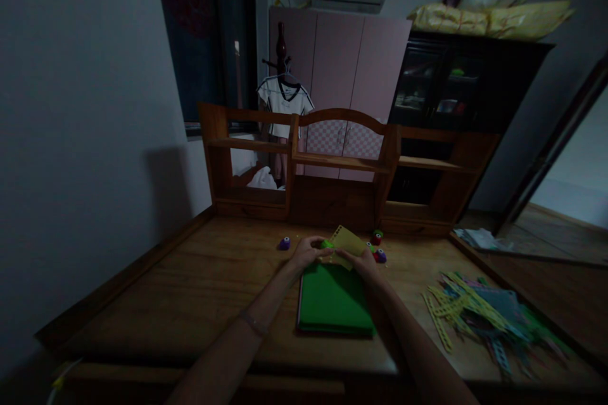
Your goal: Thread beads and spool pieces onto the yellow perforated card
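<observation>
My left hand [306,253] is closed around a small bright green paper punch [327,244] at the middle of the table. Between the fingers of my right hand [361,262] is a yellow sheet of paper [350,242], with a row of small holes along its upper left edge. The paper's near left side meets the punch, though the fingers hide exactly how far it sits inside. Both hands are above the far end of a stack of green paper [336,300].
A purple punch [285,243] stands left of my hands. Behind my right hand are a red and green punch [377,238] and another purple one [380,256]. Cut, hole-punched paper strips [468,304] are heaped at right. A wooden shelf unit [339,161] borders the table's back.
</observation>
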`<state>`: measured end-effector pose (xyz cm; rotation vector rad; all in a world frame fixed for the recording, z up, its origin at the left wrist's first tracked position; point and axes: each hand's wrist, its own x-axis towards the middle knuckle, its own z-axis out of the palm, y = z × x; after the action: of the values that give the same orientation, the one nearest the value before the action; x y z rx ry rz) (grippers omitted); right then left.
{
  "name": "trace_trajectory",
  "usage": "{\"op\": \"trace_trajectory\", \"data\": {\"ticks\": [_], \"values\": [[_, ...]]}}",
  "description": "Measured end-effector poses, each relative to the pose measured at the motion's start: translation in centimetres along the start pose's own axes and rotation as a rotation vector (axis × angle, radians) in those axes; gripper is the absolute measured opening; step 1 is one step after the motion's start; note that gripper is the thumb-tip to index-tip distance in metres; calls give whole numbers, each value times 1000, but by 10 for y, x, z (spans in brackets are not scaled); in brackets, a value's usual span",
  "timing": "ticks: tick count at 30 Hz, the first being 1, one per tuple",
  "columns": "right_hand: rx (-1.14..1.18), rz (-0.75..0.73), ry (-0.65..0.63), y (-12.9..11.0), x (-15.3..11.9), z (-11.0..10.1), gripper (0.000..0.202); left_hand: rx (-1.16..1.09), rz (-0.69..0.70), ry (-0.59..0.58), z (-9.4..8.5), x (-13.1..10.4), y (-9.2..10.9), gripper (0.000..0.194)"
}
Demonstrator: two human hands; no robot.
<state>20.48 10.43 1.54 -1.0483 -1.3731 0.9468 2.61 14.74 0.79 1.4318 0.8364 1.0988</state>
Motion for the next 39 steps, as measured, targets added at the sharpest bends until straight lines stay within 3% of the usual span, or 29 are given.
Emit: {"op": "trace_trajectory", "data": {"ticks": [6,13,17,24,30,39], "values": [[-17,-6,-5,-1,0,-1,47,4,16,46,2,2,-4,45],[-70,-41,11,9,4,-6,50,-172,88,71,3,7,-3,52],[-79,-60,36,13,5,-7,48,-233,63,141,2,7,-4,50],[-66,-22,8,8,2,-9,43,-535,59,193,-8,5,-1,37],[-37,-2,-22,6,2,-7,47,-616,60,173,-9,1,3,31],[-56,17,0,12,5,-8,49,-816,-152,197,-11,8,3,31]]}}
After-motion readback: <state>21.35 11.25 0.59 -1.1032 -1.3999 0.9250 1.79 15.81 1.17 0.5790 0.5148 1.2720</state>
